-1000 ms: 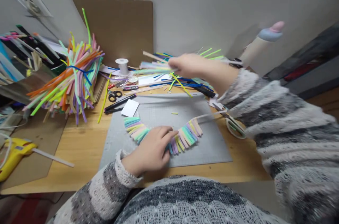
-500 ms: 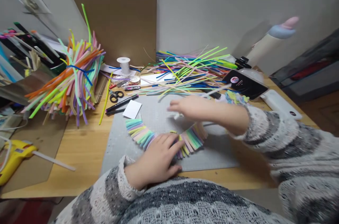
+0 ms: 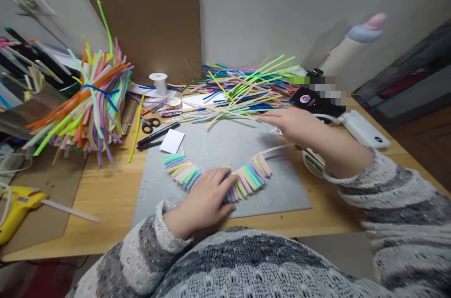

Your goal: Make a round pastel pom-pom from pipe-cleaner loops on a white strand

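A curved fringe of short pastel pipe cleaners [image 3: 253, 177] lies on a grey mat [image 3: 225, 143]. My left hand [image 3: 207, 192] rests on the middle of the fringe, fingers spread and covering part of it. A white stem [image 3: 278, 149] runs from the fringe's right end toward my right forearm. My right hand [image 3: 298, 126] hovers over the mat's upper right, fingers stretched out toward the loose pipe cleaners [image 3: 246, 96]. A small white bit shows below its fingertips; I cannot make out what it is. A white paper square [image 3: 172, 141] touches the fringe's left side.
A tied bundle of pipe cleaners [image 3: 95, 101] stands at left, near a yellow glue gun [image 3: 23, 206]. Scissors [image 3: 151, 125], black pens [image 3: 158, 135] and a white spool [image 3: 158, 84] lie behind the mat. At right are a white power bank [image 3: 366, 130] and a tall bottle [image 3: 348, 49].
My right hand has moved right, away from above the fringe, and its fingers are stretched out. My left hand stays on the fringe. The view has shifted slightly.
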{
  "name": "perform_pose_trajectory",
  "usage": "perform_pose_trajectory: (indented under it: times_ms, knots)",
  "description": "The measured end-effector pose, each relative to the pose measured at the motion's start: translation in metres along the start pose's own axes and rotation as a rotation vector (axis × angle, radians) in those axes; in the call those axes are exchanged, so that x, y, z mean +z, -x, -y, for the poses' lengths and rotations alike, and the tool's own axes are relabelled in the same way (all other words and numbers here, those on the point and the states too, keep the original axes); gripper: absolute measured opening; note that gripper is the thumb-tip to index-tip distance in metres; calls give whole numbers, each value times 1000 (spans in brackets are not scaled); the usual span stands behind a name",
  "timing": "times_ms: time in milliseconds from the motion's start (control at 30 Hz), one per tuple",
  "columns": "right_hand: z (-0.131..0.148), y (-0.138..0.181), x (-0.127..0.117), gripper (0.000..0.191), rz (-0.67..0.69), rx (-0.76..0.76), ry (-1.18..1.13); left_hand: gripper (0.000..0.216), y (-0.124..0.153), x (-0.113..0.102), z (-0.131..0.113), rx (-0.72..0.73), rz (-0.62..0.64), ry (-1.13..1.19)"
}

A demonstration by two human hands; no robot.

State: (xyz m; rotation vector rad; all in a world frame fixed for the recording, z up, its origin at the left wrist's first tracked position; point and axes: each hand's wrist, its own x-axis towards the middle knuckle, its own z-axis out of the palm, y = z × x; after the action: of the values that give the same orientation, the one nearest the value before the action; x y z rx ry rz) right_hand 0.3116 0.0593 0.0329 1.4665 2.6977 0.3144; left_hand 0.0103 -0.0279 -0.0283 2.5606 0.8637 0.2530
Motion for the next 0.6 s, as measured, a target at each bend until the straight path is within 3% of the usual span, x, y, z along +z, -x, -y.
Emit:
perform_pose_trajectory:
  times_ms: [100,200,300,400,533,600]
  knots:
    - [37,32,-42,50,-102,136,51,52,-7,3,1,15,-21,-3]
    - [71,60,-61,45,-72,193,19,44,-19,8,-4,15,-47,-15]
    - [92,74,-47,42,60,189,-34,50,-25,5,-9,-19,-89,-56]
    - [102,77,-18,45,138,215,-74,65,-14,-14,-3,-26,-59,-70]
    - [105,76,9,45,110,219,-183,41,12,-42,24,-278,-93,-146]
    - [104,70,13,42,77,197,-219,35,16,-49,34,-328,-96,-241]
